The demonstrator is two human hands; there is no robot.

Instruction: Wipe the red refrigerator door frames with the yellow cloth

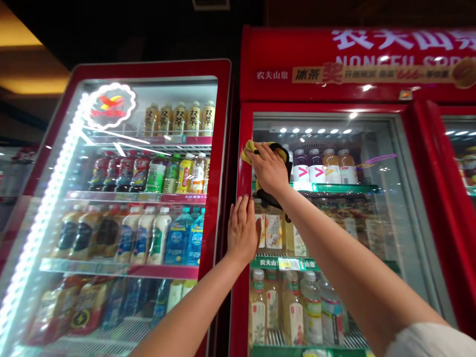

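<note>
My right hand (270, 168) presses a yellow and black cleaning cloth (250, 148) flat against the upper left part of the glass door (386, 218) of a red drinks fridge. Part of the cloth shows beyond my fingers and hangs below the palm. Lower down and to the left, my left hand (242, 230) lies with its fingers stretched upward on the red door frame (243, 307), holding nothing. Behind the glass, bottles (329, 166) with white and coloured labels stand on shelves.
Another red-framed drinks fridge (219, 163) stands to the left, with rows of bottles (143, 235) and a bright light strip (40, 213). A dark gap separates the two fridges. A further glass door (461, 148) is at the right edge. A lit red sign (316, 49) tops the fridge.
</note>
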